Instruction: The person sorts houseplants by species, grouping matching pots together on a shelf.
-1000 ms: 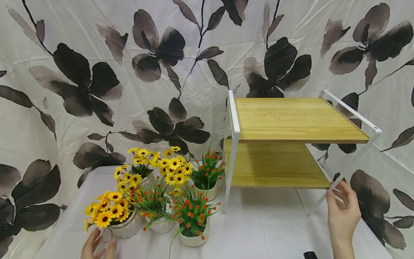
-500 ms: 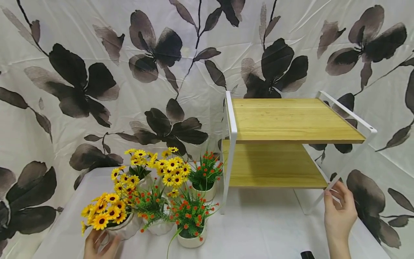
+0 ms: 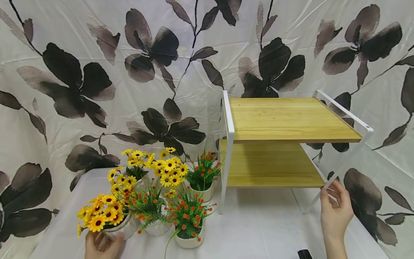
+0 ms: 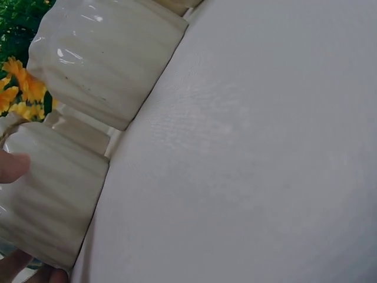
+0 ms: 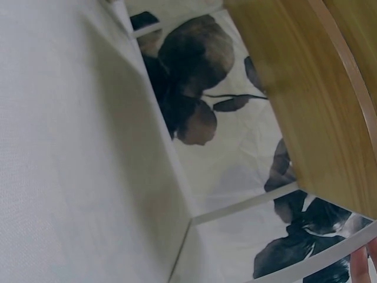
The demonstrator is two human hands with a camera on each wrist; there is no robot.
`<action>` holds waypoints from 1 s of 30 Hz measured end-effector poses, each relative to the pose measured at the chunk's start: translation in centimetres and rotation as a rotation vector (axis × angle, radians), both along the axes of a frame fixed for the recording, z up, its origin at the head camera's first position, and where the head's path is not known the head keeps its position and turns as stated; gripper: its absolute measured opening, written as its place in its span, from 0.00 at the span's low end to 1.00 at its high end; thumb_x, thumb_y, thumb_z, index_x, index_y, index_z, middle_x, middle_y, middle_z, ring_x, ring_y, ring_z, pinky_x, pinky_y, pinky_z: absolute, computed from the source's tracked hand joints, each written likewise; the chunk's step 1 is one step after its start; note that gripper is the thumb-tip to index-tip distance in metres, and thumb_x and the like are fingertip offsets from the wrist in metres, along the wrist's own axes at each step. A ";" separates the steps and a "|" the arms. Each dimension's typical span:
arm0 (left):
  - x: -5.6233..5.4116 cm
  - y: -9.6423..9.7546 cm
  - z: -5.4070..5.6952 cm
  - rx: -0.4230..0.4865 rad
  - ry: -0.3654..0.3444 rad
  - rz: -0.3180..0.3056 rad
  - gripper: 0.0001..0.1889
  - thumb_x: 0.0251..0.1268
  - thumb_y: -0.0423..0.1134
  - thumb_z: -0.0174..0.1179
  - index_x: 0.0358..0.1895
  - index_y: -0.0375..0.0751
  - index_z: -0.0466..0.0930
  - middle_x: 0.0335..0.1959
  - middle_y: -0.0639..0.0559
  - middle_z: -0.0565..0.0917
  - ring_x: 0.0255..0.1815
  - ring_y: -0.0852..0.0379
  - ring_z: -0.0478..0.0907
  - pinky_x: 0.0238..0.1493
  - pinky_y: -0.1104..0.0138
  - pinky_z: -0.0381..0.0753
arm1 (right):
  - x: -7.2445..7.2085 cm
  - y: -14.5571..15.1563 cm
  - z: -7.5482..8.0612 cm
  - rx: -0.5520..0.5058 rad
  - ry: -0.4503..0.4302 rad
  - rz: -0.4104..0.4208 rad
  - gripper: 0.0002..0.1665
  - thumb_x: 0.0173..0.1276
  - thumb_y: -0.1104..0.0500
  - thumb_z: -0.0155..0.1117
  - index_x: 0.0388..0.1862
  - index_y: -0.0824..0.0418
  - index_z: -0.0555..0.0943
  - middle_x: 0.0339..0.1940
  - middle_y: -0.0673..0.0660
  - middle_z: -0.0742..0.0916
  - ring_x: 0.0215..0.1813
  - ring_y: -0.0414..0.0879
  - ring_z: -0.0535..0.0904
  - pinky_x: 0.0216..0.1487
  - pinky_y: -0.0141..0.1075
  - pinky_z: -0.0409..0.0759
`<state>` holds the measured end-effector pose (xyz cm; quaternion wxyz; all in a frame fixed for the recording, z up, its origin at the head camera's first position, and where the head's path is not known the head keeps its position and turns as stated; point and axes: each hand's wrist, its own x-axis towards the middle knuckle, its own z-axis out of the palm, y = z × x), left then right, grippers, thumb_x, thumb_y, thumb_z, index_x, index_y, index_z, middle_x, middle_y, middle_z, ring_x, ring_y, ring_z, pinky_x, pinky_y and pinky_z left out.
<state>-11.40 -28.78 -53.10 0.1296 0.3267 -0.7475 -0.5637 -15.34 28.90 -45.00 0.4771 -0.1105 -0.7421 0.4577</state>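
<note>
At the front left, my left hand [image 3: 102, 247] grips a white fluted flowerpot [image 3: 128, 228] of yellow daisy-like flowers [image 3: 102, 212]. In the left wrist view the thumb [image 4: 13, 167] lies against the side of this pot [image 4: 56, 191], with fingertips [image 4: 50, 276] round its far side. My right hand [image 3: 337, 212] pinches the slanted white front leg of a two-tier wooden shelf [image 3: 292, 120], level with the lower board [image 3: 271, 169]. Only a bit of its fingers [image 5: 358, 265] shows in the right wrist view, by the white frame bar [image 5: 333, 254].
Several other pots crowd beside the held one, including red-flowered plants [image 3: 190, 219] in front and near the shelf [image 3: 203, 172]. A black object [image 3: 304, 254] lies at the front edge of view. A floral cloth [image 3: 194, 21] hangs behind the white table [image 3: 258, 223].
My left hand has closed in from beside the daisy flowerpot and now grips it. The right hand keeps its hold on the shelf leg. The head view has shifted slightly right.
</note>
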 end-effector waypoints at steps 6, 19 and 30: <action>-0.8 -1.4 -2.3 -0.060 -0.028 -0.047 0.62 0.50 0.52 0.72 0.77 0.59 0.29 0.78 0.35 0.43 0.74 0.25 0.47 0.67 0.34 0.56 | 0.0 -0.1 0.1 0.006 0.007 -0.010 0.24 0.62 0.75 0.59 0.59 0.68 0.76 0.44 0.27 0.77 0.43 0.22 0.75 0.44 0.11 0.72; -1.9 -1.6 -3.3 -0.075 -0.041 0.019 0.72 0.32 0.64 0.76 0.76 0.63 0.28 0.77 0.32 0.44 0.71 0.22 0.51 0.64 0.34 0.60 | -0.1 -0.5 -0.1 0.009 0.021 -0.018 0.22 0.62 0.76 0.58 0.57 0.70 0.77 0.45 0.26 0.76 0.44 0.22 0.75 0.44 0.12 0.72; -1.0 1.3 0.3 -0.042 0.007 0.060 0.62 0.48 0.50 0.73 0.77 0.60 0.31 0.78 0.34 0.44 0.71 0.23 0.51 0.66 0.34 0.58 | -0.3 -0.2 -0.2 0.014 0.025 -0.018 0.22 0.62 0.76 0.58 0.56 0.71 0.77 0.45 0.27 0.76 0.44 0.22 0.75 0.43 0.11 0.71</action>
